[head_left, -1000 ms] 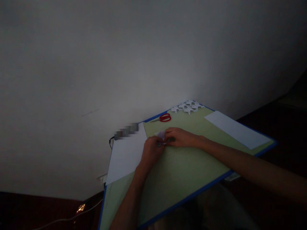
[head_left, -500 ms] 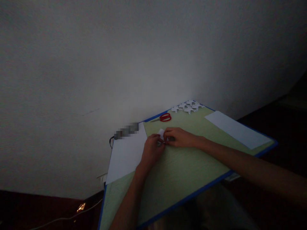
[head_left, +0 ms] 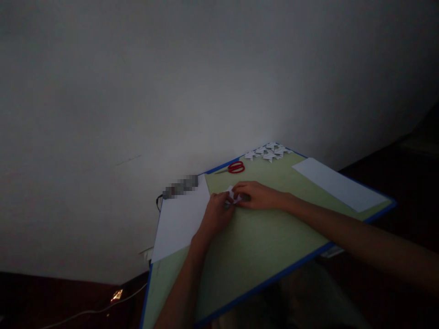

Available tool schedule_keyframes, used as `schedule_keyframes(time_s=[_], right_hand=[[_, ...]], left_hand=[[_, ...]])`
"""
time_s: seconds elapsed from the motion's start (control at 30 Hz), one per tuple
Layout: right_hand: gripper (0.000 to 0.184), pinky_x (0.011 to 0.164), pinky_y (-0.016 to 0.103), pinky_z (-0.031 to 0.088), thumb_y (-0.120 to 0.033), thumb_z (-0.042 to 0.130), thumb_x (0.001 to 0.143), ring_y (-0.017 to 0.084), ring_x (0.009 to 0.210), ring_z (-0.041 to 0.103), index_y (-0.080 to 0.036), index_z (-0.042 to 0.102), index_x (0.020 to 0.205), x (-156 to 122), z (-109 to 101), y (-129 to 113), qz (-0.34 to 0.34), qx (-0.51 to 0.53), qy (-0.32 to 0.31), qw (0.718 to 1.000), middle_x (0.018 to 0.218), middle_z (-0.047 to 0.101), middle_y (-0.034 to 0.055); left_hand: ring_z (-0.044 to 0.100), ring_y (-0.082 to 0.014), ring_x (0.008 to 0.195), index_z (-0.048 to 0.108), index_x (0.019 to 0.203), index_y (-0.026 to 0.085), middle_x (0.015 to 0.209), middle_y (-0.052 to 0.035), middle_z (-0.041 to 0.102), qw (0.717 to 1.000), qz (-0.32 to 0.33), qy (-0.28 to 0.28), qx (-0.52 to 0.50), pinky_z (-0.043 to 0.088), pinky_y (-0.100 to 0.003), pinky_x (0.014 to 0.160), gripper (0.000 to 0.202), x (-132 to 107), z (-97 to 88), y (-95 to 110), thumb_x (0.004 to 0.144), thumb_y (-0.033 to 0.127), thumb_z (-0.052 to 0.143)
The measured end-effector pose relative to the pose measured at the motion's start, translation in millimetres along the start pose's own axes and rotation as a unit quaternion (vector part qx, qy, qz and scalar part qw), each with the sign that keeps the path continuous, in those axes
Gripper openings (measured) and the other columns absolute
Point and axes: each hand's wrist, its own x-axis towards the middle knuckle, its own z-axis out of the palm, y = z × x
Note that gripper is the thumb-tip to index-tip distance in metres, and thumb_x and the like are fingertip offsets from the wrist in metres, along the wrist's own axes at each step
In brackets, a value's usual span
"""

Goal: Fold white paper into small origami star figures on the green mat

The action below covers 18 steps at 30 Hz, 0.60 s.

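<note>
My left hand and my right hand meet over a small white folded paper piece on the green mat. Both hands pinch the piece with fingers curled, holding it low against the mat. Much of the paper is hidden under my fingers. The scene is dim.
Red-handled scissors lie at the mat's far edge. A pile of several small white folded paper shapes sits at the far corner. A white sheet lies left of my hands, a white strip to the right. A wall stands behind; a cable runs lower left.
The hands have stayed in place; the fingers shifted slightly on the paper piece, whose white tip shows a little more between them.
</note>
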Motion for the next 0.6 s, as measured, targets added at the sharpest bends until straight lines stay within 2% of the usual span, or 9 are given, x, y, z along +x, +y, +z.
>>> schedule_keyframes(time_s=[0.13,0.27,0.4,0.6], right_hand=[[0.011,0.080,0.030,0.048,-0.023,0.065,0.090,0.018,0.088,0.064,-0.017,0.072,0.096,-1,1,1,0.005,0.010,0.002,1.000,0.101,0.067,0.0075],[0.012,0.073,0.026,0.045,-0.018,0.063,0.091,0.016,0.082,0.063,-0.014,0.074,0.092,2,7,5,0.042,0.030,0.012,0.999,0.096,0.066,0.0075],[0.009,0.069,0.024,0.042,-0.019,0.068,0.086,0.015,0.077,0.062,-0.015,0.077,0.088,8,12,11,0.100,0.035,0.015,0.994,0.091,0.068,0.0052],[0.017,0.065,0.023,0.041,-0.030,0.072,0.081,0.016,0.075,0.068,-0.019,0.081,0.091,18,8,11,0.218,0.049,-0.030,0.974,0.082,0.077,0.0025]], left_hand=[[0.068,-0.0253,0.104,0.075,0.083,0.023,0.118,-0.0093,0.073,0.999,-0.023,0.002,-0.029,0.051,-0.042,0.096,0.010,1,0.9,-5,0.082,0.017,0.067],[0.071,-0.0245,0.098,0.076,0.082,0.022,0.118,-0.0112,0.074,0.997,-0.053,0.012,-0.049,0.056,-0.040,0.089,0.011,3,3.8,-5,0.084,0.020,0.065],[0.072,-0.0220,0.090,0.077,0.084,0.019,0.115,-0.0108,0.075,0.994,-0.079,0.020,-0.067,0.058,-0.037,0.085,0.015,4,5.0,-5,0.086,0.019,0.061],[0.073,-0.0186,0.086,0.075,0.078,0.018,0.110,-0.0079,0.076,0.991,-0.104,0.025,-0.081,0.057,-0.031,0.083,0.014,5,3.7,-5,0.085,0.018,0.062]])
